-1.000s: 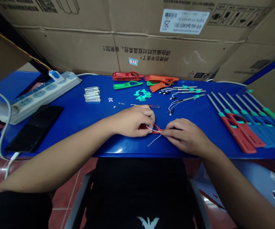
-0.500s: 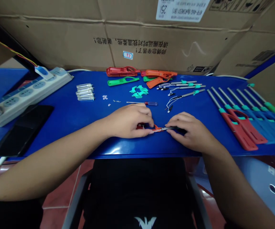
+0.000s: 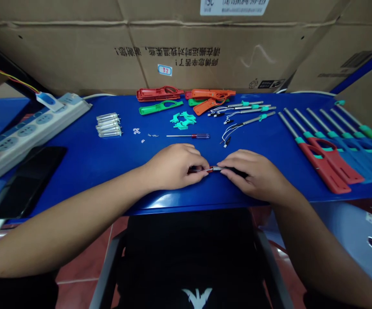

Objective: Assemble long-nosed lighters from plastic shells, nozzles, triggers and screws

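My left hand [image 3: 177, 166] pinches an orange-red lighter handle shell [image 3: 209, 169] between thumb and fingers, hiding most of it. The fingers of my right hand [image 3: 253, 174] are closed on a metal lighter tube [image 3: 217, 168], whose left end meets the shell. How the two fit together is hidden by my fingers. Just beyond my hands lie a screwdriver [image 3: 201, 136] with a clear purple-red handle and several wired metal tubes [image 3: 253, 121] with green pieces on them. Small green plastic parts [image 3: 183, 121] sit in a loose heap.
Red shells [image 3: 158, 93], a green shell [image 3: 161, 107] and orange shells [image 3: 210, 104] lie at the back against a cardboard box [image 3: 86, 56]. Clear cartridges [image 3: 108, 125], a phone [image 3: 26, 182] and a power strip [image 3: 28, 133] are left. Several long lighters [image 3: 326, 165] lie right.
The camera view has shifted slightly. My hands have come closer together, the tube's end now meets the shell, and less of the orange shell shows between my fingers.
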Available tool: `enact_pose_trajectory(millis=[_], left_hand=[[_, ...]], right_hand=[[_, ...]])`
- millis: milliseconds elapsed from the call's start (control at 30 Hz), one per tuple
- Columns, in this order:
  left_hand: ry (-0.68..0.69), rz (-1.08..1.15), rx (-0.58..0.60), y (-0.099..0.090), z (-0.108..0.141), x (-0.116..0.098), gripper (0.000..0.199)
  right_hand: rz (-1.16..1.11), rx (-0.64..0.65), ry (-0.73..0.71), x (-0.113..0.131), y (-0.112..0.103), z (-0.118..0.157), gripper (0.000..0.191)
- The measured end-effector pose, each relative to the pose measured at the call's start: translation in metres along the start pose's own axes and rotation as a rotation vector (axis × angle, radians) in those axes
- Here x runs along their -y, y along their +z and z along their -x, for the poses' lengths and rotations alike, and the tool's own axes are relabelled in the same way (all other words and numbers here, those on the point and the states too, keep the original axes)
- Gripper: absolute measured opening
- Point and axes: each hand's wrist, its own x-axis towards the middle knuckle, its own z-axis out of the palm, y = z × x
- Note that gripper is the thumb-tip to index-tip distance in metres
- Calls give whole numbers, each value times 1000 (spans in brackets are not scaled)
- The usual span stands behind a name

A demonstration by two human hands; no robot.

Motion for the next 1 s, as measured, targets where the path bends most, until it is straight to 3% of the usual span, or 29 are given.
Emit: enact_pose_trajectory(millis=[333, 1000], left_hand=[[-11, 60, -19, 0, 1, 2, 21], [-45, -46, -17, 5, -1, 5, 11]], right_hand=[[-4, -6, 11, -2, 5, 2, 28], [-89, -74, 40, 2, 9, -4, 21]])
